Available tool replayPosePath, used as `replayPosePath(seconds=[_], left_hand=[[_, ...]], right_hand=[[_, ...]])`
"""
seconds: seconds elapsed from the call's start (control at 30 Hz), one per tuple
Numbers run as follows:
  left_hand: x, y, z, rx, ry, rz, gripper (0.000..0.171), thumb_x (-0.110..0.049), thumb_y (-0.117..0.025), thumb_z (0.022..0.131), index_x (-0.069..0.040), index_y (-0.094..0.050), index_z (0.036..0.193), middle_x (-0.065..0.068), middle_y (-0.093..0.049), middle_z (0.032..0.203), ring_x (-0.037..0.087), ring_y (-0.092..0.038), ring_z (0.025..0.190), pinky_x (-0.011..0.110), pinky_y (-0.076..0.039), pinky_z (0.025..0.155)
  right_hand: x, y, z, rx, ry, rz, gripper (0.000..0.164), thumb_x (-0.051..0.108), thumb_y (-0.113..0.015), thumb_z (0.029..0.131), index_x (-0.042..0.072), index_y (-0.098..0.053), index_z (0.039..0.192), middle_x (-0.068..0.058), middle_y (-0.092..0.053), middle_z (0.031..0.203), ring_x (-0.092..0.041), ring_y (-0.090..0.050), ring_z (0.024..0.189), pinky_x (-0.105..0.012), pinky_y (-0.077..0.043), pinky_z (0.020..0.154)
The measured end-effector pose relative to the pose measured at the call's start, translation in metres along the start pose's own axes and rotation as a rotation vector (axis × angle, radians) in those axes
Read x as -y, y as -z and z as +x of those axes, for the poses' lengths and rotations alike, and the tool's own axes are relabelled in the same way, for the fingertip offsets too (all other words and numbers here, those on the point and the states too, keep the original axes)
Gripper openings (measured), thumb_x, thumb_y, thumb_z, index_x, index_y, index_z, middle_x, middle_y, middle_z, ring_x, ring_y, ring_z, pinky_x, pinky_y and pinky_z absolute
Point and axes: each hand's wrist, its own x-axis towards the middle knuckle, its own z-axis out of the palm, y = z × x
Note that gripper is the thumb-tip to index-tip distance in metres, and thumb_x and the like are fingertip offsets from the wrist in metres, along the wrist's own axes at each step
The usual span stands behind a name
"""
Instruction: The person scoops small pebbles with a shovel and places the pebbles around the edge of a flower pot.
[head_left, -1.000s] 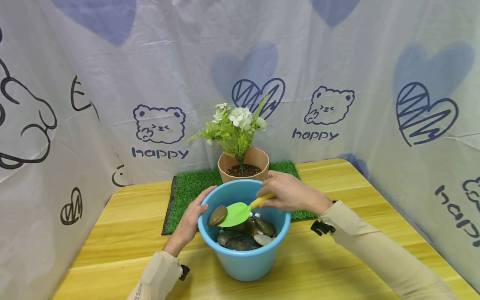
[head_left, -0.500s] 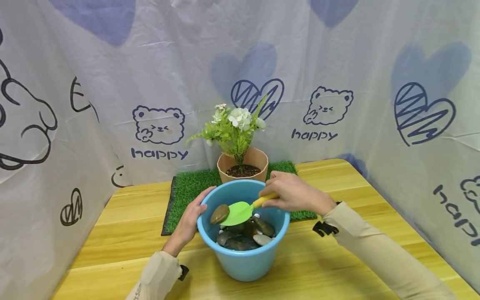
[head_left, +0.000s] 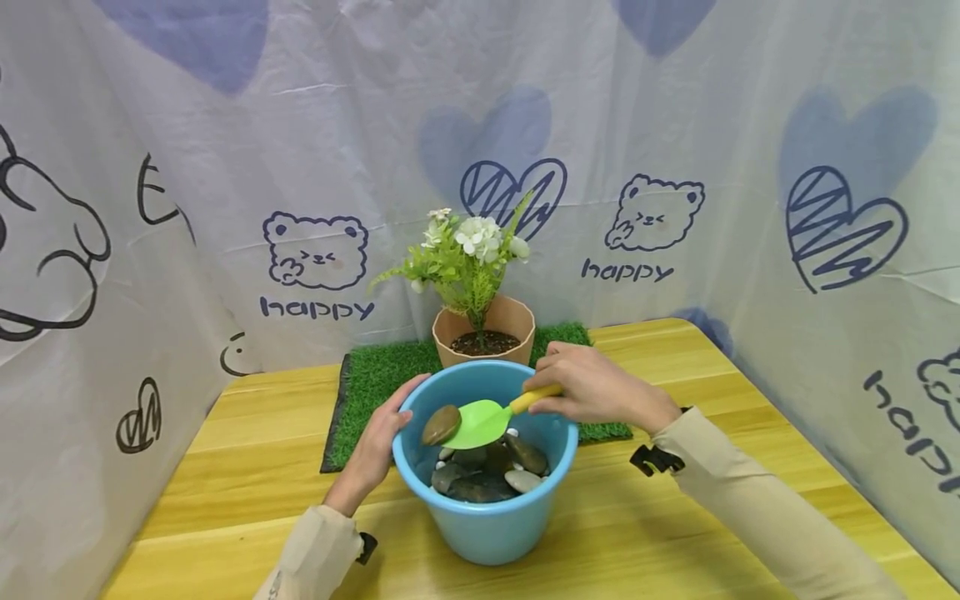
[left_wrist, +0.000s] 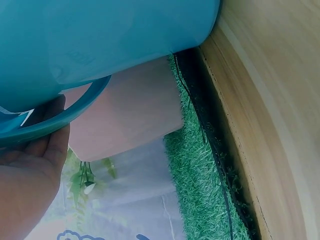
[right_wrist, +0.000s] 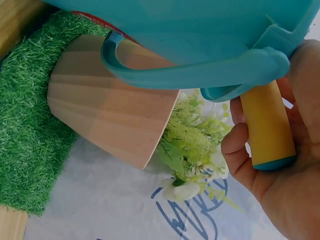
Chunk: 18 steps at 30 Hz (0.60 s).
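Note:
A toy garden trowel has a light green blade [head_left: 482,425] and a yellow handle [right_wrist: 268,125]. My right hand [head_left: 592,386] grips that handle above the right side of a blue bucket [head_left: 491,533]. At the blade's tip, a brown stone [head_left: 442,425] sits inside the bucket's mouth, near the left wall. Several dark and pale stones [head_left: 487,483] lie at the bottom, with small white pebbles among them. My left hand [head_left: 378,440] holds the bucket at its left rim. In the left wrist view, its fingers pass behind the bucket's curved blue handle [left_wrist: 75,110].
Behind the bucket, a beige pot [head_left: 517,321] with soil and white-flowered greenery [head_left: 474,258] stands on a green turf mat [head_left: 382,367]. Beneath is a yellow wood-grain table [head_left: 247,450]. A printed white curtain [head_left: 315,150] surrounds the table on three sides.
The trowel and the brown stone have risen slightly and shifted a little to the right. My left hand stays on the bucket's rim.

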Motion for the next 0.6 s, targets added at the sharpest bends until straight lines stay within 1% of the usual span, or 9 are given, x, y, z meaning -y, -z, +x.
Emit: replayPosePath(seconds=[0.1,0.23,0.33,0.43,0.6], left_hand=[[0.0012,0.0003,0.0008,0.001,-0.004,-0.001,0.056,-0.031,-0.031,0.097,-0.019,-0.038,0.151,0.017,-0.049,0.145,0.040,-0.055,0.124,0.048,-0.051,0.092],[0.0018,0.0013,-0.0005,-0.009,-0.006,-0.013,0.056,-0.030,-0.032,0.096,-0.022,-0.039,0.151,0.017,-0.050,0.144,0.040,-0.055,0.124,0.048,-0.051,0.090],[0.0013,0.0021,-0.0002,-0.003,-0.010,-0.028,0.056,-0.028,-0.032,0.095,-0.022,-0.039,0.151,0.017,-0.050,0.145,0.040,-0.055,0.124,0.049,-0.050,0.091],[0.0001,0.0029,0.0017,0.018,-0.007,-0.047,0.055,-0.025,-0.033,0.096,-0.023,-0.039,0.150,0.015,-0.049,0.146,0.040,-0.054,0.125,0.048,-0.051,0.092],[0.0006,0.0044,0.0037,0.056,0.008,-0.083,0.054,-0.020,-0.038,0.096,-0.022,-0.040,0.150,0.013,-0.047,0.147,0.039,-0.054,0.126,0.040,-0.052,0.091]], right_hand=[[-0.0011,-0.0007,-0.0008,-0.013,-0.002,0.003,0.022,0.034,-0.075,0.084,0.024,-0.078,0.104,0.012,-0.070,0.089,-0.006,-0.043,0.074,-0.022,-0.036,0.065],[-0.0002,-0.0016,0.0012,-0.011,0.010,0.006,0.023,0.035,-0.074,0.085,0.023,-0.078,0.105,0.011,-0.070,0.090,-0.006,-0.045,0.076,-0.022,-0.038,0.066],[0.0011,-0.0020,0.0019,-0.006,0.006,0.005,0.024,0.036,-0.073,0.085,0.024,-0.078,0.106,0.011,-0.070,0.091,-0.006,-0.046,0.076,-0.022,-0.038,0.066],[0.0006,-0.0028,0.0007,-0.007,-0.008,0.007,0.024,0.034,-0.074,0.084,0.024,-0.078,0.106,0.011,-0.070,0.092,-0.006,-0.045,0.076,-0.022,-0.038,0.066],[-0.0005,-0.0047,-0.0024,-0.021,-0.016,0.013,0.024,0.035,-0.074,0.084,0.025,-0.078,0.105,0.012,-0.069,0.091,-0.005,-0.044,0.076,-0.022,-0.038,0.066]])
